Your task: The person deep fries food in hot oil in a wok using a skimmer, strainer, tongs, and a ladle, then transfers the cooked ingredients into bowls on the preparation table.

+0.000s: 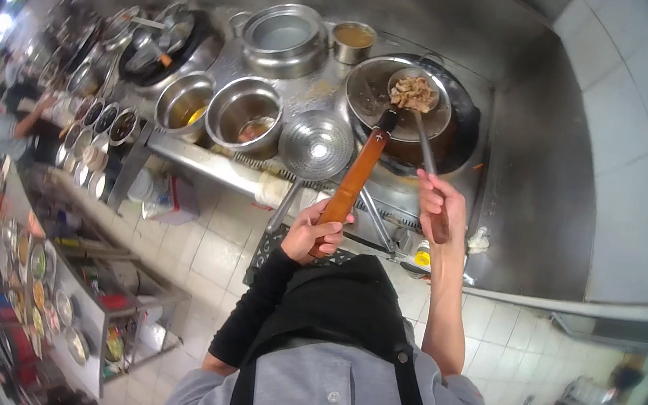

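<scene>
A wooden handle (363, 176) is gripped in my left hand (314, 232), fingers wrapped round its lower end. It leads up to a wide metal strainer or pan (364, 84) over the dark wok (465, 123). My right hand (441, 206) is closed round the handle of a long metal ladle (425, 144). Pieces of brown cooked food (413, 93) fill the ladle's bowl, which is above the wide metal vessel. A perforated skimmer (316, 145) lies left of the wooden handle, touched by neither hand.
Left of the wok stand two open steel pots (241, 139) (181, 126), a large lidless pot (279, 64) and a small pot of brownish liquid (351, 55). Farther left are a second wok (131, 73) and several seasoning bowls. Another person (6, 133) is at the far left.
</scene>
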{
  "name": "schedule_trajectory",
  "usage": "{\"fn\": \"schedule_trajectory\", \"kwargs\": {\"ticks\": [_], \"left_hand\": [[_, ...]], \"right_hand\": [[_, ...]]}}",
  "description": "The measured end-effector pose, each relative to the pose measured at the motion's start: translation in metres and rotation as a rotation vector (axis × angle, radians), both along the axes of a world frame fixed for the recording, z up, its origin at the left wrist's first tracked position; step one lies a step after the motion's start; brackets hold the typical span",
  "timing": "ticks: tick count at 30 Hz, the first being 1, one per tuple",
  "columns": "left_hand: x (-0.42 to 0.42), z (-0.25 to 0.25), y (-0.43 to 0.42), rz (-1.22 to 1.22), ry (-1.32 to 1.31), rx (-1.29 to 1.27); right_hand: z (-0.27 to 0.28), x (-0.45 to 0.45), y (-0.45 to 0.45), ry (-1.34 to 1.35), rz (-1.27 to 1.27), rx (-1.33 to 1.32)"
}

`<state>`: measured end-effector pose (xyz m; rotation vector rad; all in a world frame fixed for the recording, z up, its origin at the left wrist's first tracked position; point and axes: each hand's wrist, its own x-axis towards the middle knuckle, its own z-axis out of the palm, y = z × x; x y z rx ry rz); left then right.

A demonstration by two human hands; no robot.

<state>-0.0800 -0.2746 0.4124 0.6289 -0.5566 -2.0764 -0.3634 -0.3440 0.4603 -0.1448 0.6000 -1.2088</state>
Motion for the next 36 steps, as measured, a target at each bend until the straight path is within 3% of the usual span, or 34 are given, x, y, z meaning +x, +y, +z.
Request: {"fn": "schedule_trajectory", "kwargs": {"ticks": [11,17,19,22,24,26,28,30,31,34,36], "left_hand": [[0.114,0.006,0.096,0.32,-0.126,0.03],[0.178,-0.069,0.121,0.452,0.139,0.025],[0.2,-0.081,0.122,0.461,0.091,0.019],[0.234,-0.135,0.114,0.358,-0.195,0.0],[0.253,-0.134,0.117,0.32,-0.217,-0.03],[0.275,-0.139,0.112,0.269,-0.647,-0.251],[0.291,-0.15,0.119,0.176,-0.836,-0.276],[0.3,-0.163,0.128,0.064,-0.773,-0.116],[0.318,-0.11,0.158,0.014,-0.789,-0.047],[0.356,-0.117,0.2,0.044,-0.878,-0.007],[0.381,-0.132,0.237,0.267,-0.948,-0.011]], "right_hand": [[0.071,0.113,0.014,-0.035,0.273,-0.02],[0.076,0.193,0.024,-0.077,0.521,-0.028],[0.072,0.223,0.025,-0.103,0.57,0.005],[0.064,0.278,0.032,-0.278,0.692,0.022],[0.066,0.318,0.044,-0.321,0.715,0.048],[0.069,0.365,0.051,-0.371,0.773,0.102],[0.072,0.413,0.06,-0.393,0.84,0.115],[0.072,0.46,0.062,-0.391,0.928,0.083],[0.069,0.482,0.06,-0.379,0.989,0.016],[0.085,0.555,0.073,-0.15,1.011,0.022],[0.082,0.599,0.08,-0.168,1.099,0.033]]}}
